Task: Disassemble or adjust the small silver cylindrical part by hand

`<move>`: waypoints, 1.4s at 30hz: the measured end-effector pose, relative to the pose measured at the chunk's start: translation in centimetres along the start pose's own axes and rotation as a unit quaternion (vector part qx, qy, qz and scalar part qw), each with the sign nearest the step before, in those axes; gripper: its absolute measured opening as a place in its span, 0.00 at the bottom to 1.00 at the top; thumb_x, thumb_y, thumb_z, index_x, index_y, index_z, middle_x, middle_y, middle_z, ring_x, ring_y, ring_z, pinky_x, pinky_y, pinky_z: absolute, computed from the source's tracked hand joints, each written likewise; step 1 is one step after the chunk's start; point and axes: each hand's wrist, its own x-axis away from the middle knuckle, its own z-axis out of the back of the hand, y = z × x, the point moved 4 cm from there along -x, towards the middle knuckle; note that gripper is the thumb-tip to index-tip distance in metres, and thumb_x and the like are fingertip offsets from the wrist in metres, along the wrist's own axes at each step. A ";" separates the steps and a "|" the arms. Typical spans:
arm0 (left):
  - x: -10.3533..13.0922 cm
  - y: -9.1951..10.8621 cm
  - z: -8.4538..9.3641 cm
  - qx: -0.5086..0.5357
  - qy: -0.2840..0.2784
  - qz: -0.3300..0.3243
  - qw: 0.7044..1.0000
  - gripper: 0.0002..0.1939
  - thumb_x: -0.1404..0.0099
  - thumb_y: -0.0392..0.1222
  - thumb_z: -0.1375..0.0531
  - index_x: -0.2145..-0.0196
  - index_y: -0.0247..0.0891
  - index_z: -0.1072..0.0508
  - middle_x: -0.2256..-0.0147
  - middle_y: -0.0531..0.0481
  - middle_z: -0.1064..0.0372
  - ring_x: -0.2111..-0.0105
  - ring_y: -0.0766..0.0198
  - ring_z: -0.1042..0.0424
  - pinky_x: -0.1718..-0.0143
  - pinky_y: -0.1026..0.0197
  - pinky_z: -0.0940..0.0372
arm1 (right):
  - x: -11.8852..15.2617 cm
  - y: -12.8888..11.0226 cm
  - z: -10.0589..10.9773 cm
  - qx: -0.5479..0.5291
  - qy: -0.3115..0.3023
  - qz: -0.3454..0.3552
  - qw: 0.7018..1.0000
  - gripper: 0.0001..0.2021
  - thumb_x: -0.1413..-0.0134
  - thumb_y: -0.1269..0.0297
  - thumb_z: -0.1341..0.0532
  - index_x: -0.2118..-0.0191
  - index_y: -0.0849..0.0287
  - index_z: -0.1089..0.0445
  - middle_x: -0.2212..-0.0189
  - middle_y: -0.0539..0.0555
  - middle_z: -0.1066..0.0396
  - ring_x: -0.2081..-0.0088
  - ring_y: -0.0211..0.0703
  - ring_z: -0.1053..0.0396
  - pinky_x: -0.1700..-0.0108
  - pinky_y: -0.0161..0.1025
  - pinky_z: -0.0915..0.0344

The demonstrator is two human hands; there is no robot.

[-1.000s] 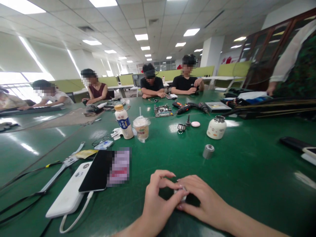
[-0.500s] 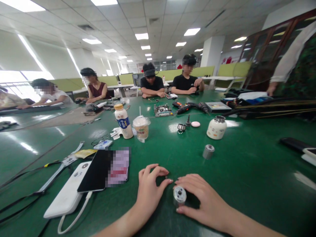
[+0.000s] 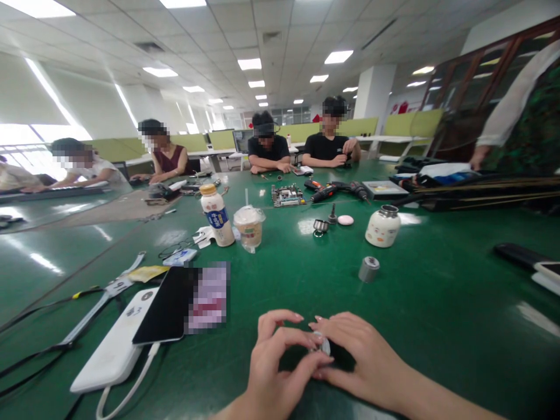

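Observation:
At the near middle of the green table (image 3: 420, 303), my right hand (image 3: 365, 359) is closed round a small metal cylinder (image 3: 324, 344), thumb on the near side and fingers behind. My left hand (image 3: 280, 356) reaches over its left side, thumb and index finger bent together at the cylinder's top. Whatever small thing these fingertips pinch is hidden. Most of the cylinder is covered by the fingers. A second metal cylinder (image 3: 369, 269) stands upright beyond my right hand, in front of a cream jar with a drawn face (image 3: 382, 226).
Left lie a white power bank (image 3: 118, 338) with cable and a black phone (image 3: 164, 306). Farther off stand a bottle (image 3: 217, 216) and a lidded cup (image 3: 249, 226). Beyond are a circuit board (image 3: 287, 195), drills (image 3: 326, 192) and several people seated; one person stands at right.
My left hand has moved right and nearer, onto the top of the cylinder. The small ring seen by its fingertips before is now hidden. My right hand keeps its hold.

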 end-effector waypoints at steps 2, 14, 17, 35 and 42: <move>0.1 0.2 -0.2 0.009 -0.012 0.006 1.000 0.13 0.43 0.35 0.30 0.64 0.45 0.29 0.69 0.55 0.21 0.60 0.56 0.29 0.58 0.55 0.32 | 0.0 0.0 -0.1 0.000 0.003 0.003 1.000 0.21 0.48 0.55 0.32 0.50 0.57 0.29 0.53 0.58 0.23 0.53 0.52 0.26 0.49 0.47 0.35; -0.6 -0.7 -0.5 0.040 -0.053 0.043 0.997 0.15 0.41 0.30 0.34 0.61 0.45 0.31 0.66 0.53 0.24 0.57 0.57 0.28 0.55 0.53 0.31 | -0.3 -0.3 0.2 -0.007 -0.015 0.000 1.000 0.19 0.48 0.55 0.32 0.52 0.58 0.29 0.54 0.58 0.23 0.54 0.52 0.26 0.50 0.47 0.35; -0.7 -0.3 -0.5 0.046 -0.073 0.040 0.995 0.17 0.40 0.27 0.38 0.57 0.45 0.31 0.64 0.53 0.23 0.56 0.57 0.28 0.54 0.54 0.32 | -0.3 -0.3 0.1 -0.006 -0.018 0.002 1.000 0.18 0.48 0.56 0.32 0.54 0.59 0.28 0.54 0.59 0.23 0.54 0.52 0.26 0.50 0.47 0.35; -0.4 -0.5 -0.6 0.055 -0.021 0.128 0.990 0.06 0.41 0.31 0.36 0.66 0.40 0.24 0.65 0.48 0.28 0.62 0.60 0.24 0.59 0.58 0.28 | -0.3 -0.3 0.2 -0.011 -0.017 0.003 1.000 0.19 0.46 0.55 0.34 0.51 0.57 0.29 0.54 0.58 0.23 0.53 0.52 0.26 0.49 0.48 0.35; -0.2 -0.6 -0.3 0.043 0.029 0.143 0.988 0.08 0.43 0.38 0.31 0.68 0.40 0.26 0.71 0.52 0.25 0.65 0.59 0.24 0.60 0.59 0.30 | -0.2 -0.4 0.3 -0.002 -0.012 0.001 1.000 0.20 0.47 0.53 0.33 0.52 0.59 0.28 0.54 0.59 0.23 0.54 0.53 0.27 0.51 0.48 0.34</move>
